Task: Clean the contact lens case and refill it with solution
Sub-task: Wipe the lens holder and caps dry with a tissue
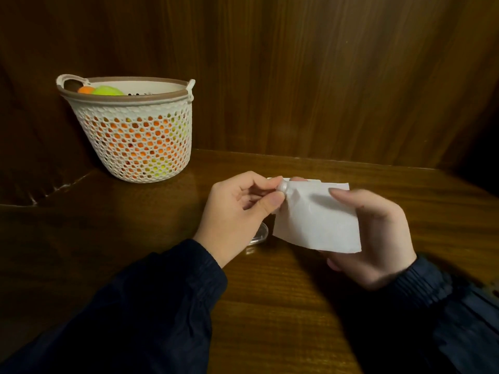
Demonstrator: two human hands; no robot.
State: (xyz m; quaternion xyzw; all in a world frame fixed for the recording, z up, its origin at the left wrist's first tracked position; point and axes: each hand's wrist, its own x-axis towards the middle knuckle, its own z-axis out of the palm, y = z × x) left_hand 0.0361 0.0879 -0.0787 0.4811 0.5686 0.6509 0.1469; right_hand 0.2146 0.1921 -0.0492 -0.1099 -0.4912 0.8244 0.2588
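My left hand (237, 209) pinches a small whitish round piece (283, 187), apparently part of the contact lens case, between thumb and fingertips. A white tissue (318, 220) is pressed against that piece and hangs down from it. My right hand (378, 233) holds the tissue from the right and below, index finger laid over it. Under my left hand a clear plastic part (260, 233) lies on the wooden table, mostly hidden. No solution bottle is in view.
A white perforated basket (135, 136) with orange and green balls stands at the back left of the wooden table (270, 292). Dark wood panel walls close the back and left sides. Both forearms wear dark sleeves.
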